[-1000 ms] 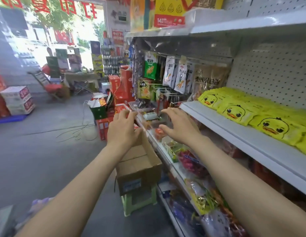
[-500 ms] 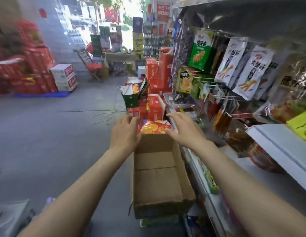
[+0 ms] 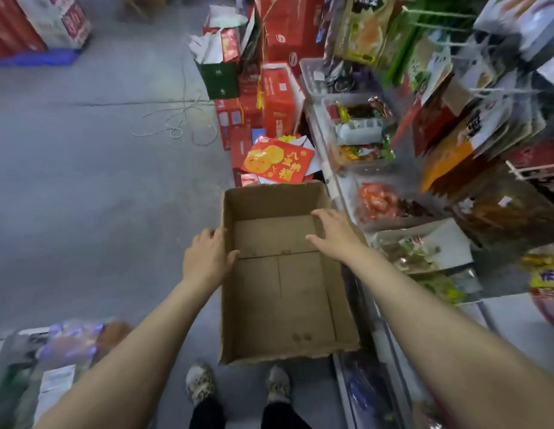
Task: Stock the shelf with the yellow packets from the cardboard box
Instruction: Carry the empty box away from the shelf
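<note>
The cardboard box (image 3: 288, 305) stands open just ahead of my feet, and only its bare brown floor shows inside. My left hand (image 3: 206, 258) holds the box's left wall, thumb inside and fingers curled on the outside. My right hand (image 3: 334, 235) lies over the right wall with its fingers spread and fairly straight, reaching into the box. No yellow packets are in view. The shelf (image 3: 340, 187) runs along the right side of the box.
Clear bins of snacks (image 3: 359, 134) and hanging packets (image 3: 455, 125) fill the shelving at right. Red cartons (image 3: 279, 100) and a red-and-orange packet (image 3: 279, 161) lie on the floor beyond the box. Grey floor (image 3: 99, 181) spreads left. Bagged goods (image 3: 62, 351) sit at lower left.
My view has tilted down from the shelf to the box. Both hands have dropped onto the box's side walls, and the yellow duck packets have left the view.
</note>
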A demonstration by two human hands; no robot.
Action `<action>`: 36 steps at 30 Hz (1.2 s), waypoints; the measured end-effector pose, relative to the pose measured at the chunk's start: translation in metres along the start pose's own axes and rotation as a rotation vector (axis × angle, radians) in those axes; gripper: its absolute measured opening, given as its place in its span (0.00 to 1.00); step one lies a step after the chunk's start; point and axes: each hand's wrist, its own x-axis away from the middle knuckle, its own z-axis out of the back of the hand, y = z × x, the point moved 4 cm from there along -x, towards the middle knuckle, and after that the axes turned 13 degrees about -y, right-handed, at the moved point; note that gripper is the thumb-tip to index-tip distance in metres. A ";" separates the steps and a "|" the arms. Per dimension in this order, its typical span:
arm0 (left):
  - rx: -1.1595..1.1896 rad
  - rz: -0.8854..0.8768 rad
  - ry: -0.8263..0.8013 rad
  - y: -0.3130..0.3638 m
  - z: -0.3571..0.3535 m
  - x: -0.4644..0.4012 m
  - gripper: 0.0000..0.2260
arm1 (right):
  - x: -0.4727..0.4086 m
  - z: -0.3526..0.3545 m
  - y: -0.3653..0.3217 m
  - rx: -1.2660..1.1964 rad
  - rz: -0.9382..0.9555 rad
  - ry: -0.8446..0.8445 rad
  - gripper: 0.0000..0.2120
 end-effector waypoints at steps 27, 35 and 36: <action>0.628 0.352 -0.246 -0.200 -0.087 -0.035 0.22 | -0.026 -0.130 0.005 -0.288 -0.387 -0.070 0.15; 0.697 0.372 -0.095 -0.320 0.022 -0.044 0.25 | -0.095 -0.113 -0.146 -0.214 -0.288 -0.031 0.13; 0.709 0.361 -0.069 -0.333 0.035 -0.047 0.26 | -0.106 -0.107 -0.165 -0.200 -0.260 -0.026 0.12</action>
